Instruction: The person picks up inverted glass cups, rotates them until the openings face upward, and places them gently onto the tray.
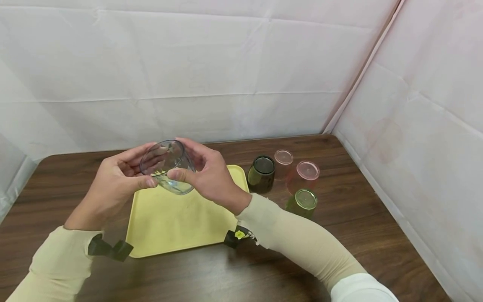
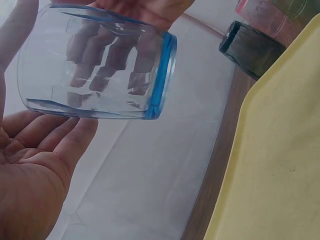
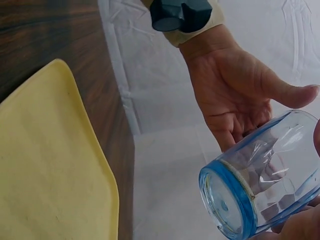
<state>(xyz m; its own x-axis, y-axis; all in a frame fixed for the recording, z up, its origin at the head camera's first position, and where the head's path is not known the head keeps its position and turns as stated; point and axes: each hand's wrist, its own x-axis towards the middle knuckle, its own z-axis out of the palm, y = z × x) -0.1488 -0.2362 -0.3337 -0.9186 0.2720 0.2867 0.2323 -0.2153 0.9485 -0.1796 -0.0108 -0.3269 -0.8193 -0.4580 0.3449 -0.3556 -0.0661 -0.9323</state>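
Note:
A clear drinking glass [image 1: 183, 184] with a blue-tinted base [image 2: 162, 75] is held tilted above the yellow tray [image 1: 177, 226], its mouth turned toward the upper left in the head view. My right hand [image 1: 213, 178] grips the glass, thumb on the near side and fingers round the far side. On the other side, my left hand [image 1: 111, 178] is spread beside the mouth with relaxed fingers. In the left wrist view those fingers [image 2: 75, 137] lie against the glass; the right wrist view shows the left thumb [image 3: 295, 96] standing off it.
Right of the tray, several tumblers stand upside down on the brown wooden table [image 1: 362, 226]: a dark one [image 1: 261, 174], a pale pink one [image 1: 284, 158], a pink one [image 1: 305, 176] and a green one [image 1: 303, 203]. White cloth [image 1: 188, 63] hangs behind and to the right.

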